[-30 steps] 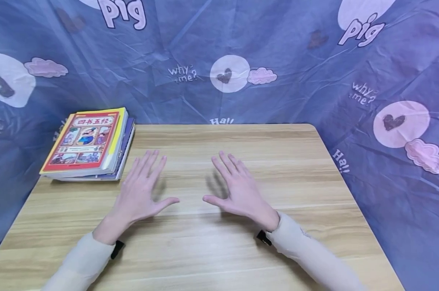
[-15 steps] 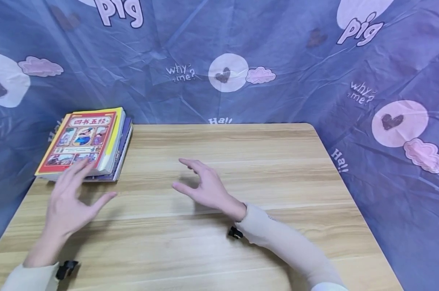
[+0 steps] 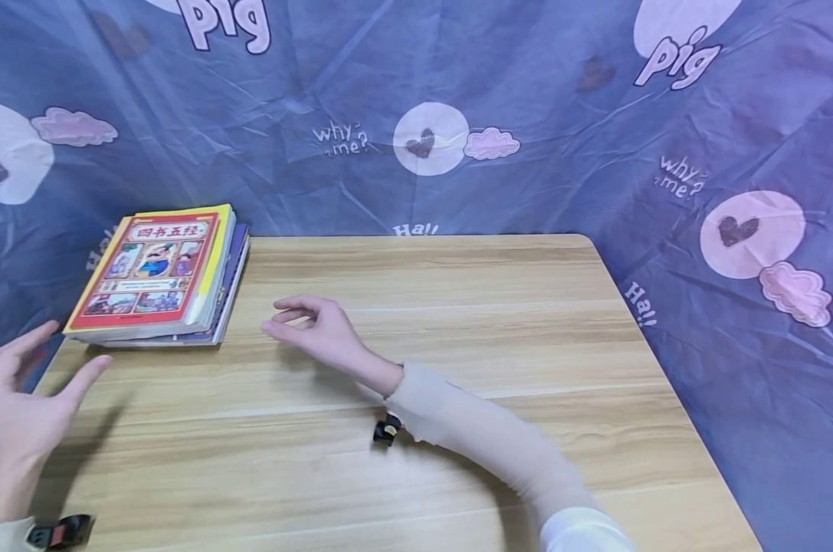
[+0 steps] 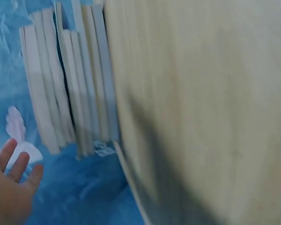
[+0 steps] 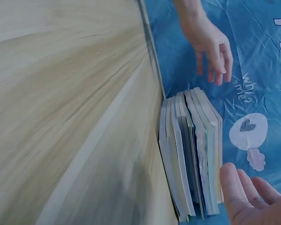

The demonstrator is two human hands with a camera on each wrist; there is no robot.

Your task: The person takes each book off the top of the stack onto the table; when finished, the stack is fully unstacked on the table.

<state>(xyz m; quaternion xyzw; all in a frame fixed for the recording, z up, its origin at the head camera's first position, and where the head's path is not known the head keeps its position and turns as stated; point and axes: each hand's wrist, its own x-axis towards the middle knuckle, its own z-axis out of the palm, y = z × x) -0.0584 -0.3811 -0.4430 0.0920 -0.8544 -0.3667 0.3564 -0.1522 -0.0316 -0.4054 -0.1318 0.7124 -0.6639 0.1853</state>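
A stack of books (image 3: 150, 268) with a red and yellow cover on top lies at the table's back left corner. My left hand (image 3: 40, 379) hovers open with spread fingers at the table's left edge, just in front of the stack and apart from it. My right hand (image 3: 299, 326) reaches leftward over the table (image 3: 457, 307), fingers loosely curled and holding nothing, a short way right of the books. The left wrist view shows the books' page edges (image 4: 65, 89) and my left hand (image 4: 9, 192). The right wrist view shows the books (image 5: 192, 154), my right hand (image 5: 253, 199) and my left hand (image 5: 208, 42).
A blue printed cloth (image 3: 457, 115) hangs behind the wooden table and along both its sides. A black strap (image 3: 386, 431) sits at my right wrist, and another (image 3: 60, 530) at my left wrist.
Both hands have moved left from the middle of the table. The left hand went out to the table's left edge; the right hand came close to the books with its fingers curling.
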